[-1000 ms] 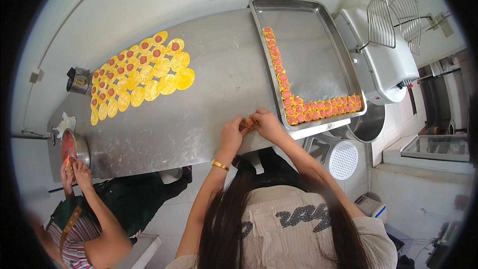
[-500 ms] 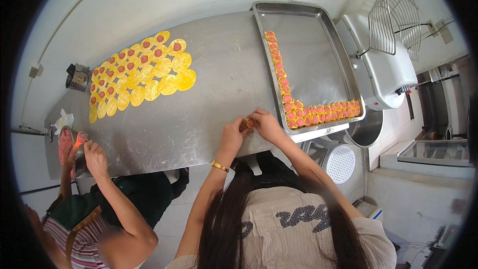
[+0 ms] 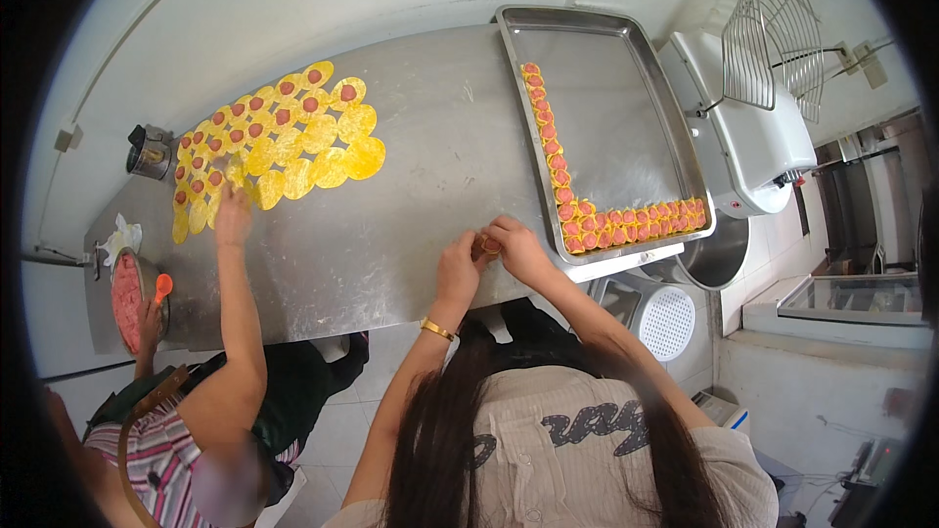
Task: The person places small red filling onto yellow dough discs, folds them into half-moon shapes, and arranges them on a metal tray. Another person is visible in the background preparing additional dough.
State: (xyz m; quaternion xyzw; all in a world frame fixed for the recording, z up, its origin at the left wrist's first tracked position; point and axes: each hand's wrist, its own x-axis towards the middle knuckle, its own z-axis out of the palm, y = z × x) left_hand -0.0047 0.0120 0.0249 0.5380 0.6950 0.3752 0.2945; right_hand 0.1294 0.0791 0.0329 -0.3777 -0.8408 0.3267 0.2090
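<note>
Both my hands meet at the front edge of the steel table (image 3: 411,225). My left hand (image 3: 457,272) and my right hand (image 3: 520,246) pinch one small yellow wrapper with red filling (image 3: 488,244) between their fingertips. Just to the right lies a metal tray (image 3: 626,108) with folded filled pieces (image 3: 587,220) lined along its left side and front edge. Flat round yellow wrappers (image 3: 279,142), many dotted with red filling, are spread at the table's far left.
A co-worker at the left reaches one hand (image 3: 233,215) to the yellow wrappers; the other hand holds an orange spoon (image 3: 162,286) at a bowl of red filling (image 3: 125,301). A white machine with a wire guard (image 3: 773,88) stands right of the tray.
The co-worker's hand has gone from the filling bowl up to the spread wrappers. My two hands stay together at the table edge, working the same piece.
</note>
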